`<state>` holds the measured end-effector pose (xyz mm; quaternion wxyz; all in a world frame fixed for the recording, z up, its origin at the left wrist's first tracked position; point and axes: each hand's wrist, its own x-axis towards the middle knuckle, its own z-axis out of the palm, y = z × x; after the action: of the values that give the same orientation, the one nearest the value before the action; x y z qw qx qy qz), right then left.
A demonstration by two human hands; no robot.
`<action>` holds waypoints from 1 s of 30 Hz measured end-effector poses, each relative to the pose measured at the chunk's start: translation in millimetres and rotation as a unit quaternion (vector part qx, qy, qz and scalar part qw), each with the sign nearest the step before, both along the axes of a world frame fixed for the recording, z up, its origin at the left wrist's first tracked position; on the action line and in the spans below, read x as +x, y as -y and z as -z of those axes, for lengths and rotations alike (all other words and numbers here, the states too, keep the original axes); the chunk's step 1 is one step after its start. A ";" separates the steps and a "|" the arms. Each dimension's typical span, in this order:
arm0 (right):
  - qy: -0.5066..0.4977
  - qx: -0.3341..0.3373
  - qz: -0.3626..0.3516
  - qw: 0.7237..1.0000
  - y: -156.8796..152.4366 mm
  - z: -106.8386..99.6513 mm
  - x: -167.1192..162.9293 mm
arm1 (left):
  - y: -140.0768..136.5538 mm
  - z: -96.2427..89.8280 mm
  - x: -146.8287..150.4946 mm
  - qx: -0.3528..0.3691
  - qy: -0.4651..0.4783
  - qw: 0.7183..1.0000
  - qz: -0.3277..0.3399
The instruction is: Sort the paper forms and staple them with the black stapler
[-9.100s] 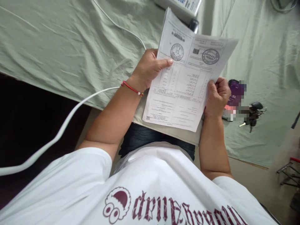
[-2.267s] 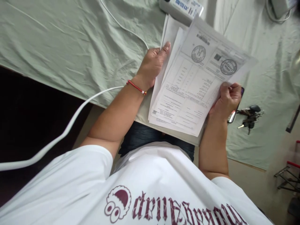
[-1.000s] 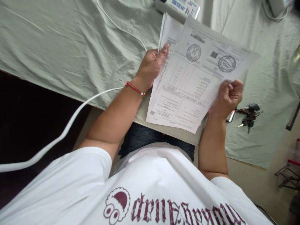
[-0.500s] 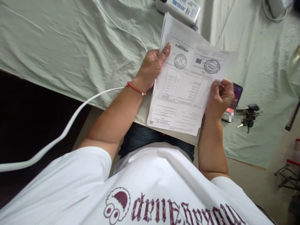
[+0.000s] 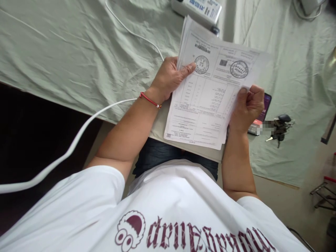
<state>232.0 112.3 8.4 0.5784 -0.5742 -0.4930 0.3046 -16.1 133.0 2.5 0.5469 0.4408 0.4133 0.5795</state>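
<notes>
A stack of printed papers [image 5: 202, 101] is held up between my hands, tilted above the table's front edge. Its top sheet carries two round ink stamps and a printed table, upside down in my view. My left hand [image 5: 174, 75] grips the left edge, thumb lying on the top sheet beside one stamp and its other fingers hidden behind. At the right edge, my right hand [image 5: 249, 106] pinches the papers between thumb and curled fingers. A phone [image 5: 266, 108] with a lit screen lies partly hidden behind that hand.
A bunch of keys [image 5: 280, 127] rests right of the phone. Beyond the papers stands a white device with a label [image 5: 202, 8]. A white cable [image 5: 76, 140] passes by my left arm. A pale green cloth [image 5: 78, 52] covers the table. Another grey device [image 5: 309, 7] sits far right.
My left thumb has slid inward and lower on the sheet, to the edge of the left stamp. The papers have shifted slightly, their top right corner moving right and up.
</notes>
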 end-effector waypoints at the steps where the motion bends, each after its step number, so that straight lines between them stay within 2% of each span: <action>1: 0.006 0.000 0.000 1.000 -0.3 -0.2 1.3 | 0.2 -0.1 -0.1 -0.002 -0.001 1.000 0.003; 6: 0.021 -0.016 -0.005 1.000 1.0 -2.4 6.5 | 0.4 -0.2 0.0 -0.002 -0.011 1.000 0.012; 12: 0.070 0.029 -0.026 0.997 1.9 -3.4 4.8 | 0.1 0.9 -1.2 0.002 -0.023 1.000 0.019; 16: 0.081 0.056 -0.020 0.995 1.6 -7.0 2.9 | 3.5 -7.6 -2.6 -0.021 0.025 0.998 0.045; 20: 0.002 0.005 -0.018 1.000 0.1 -6.5 0.9 | 7.0 -19.7 -4.7 -0.056 0.112 0.991 0.055; 22: -0.049 -0.014 -0.045 0.998 -0.5 -4.5 -0.7 | 7.1 -22.4 -5.7 -0.056 0.148 0.986 0.046; 24: -0.089 -0.034 -0.076 0.993 0.2 -4.0 -3.0 | 6.4 -22.8 -6.3 -0.050 0.176 0.982 0.039; 28: -0.141 -0.110 -0.074 0.981 6.8 -9.1 -7.9 | 5.6 -22.6 -5.0 -0.045 0.204 0.977 0.030; 30: -0.173 -0.114 -0.112 0.972 9.9 -10.5 -8.7 | 6.1 -23.9 -3.3 -0.046 0.222 0.974 0.026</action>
<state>223.3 102.3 18.9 0.5478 -0.5162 -0.4086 0.5162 -19.4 126.8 26.3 0.6593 0.2866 0.2961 0.6289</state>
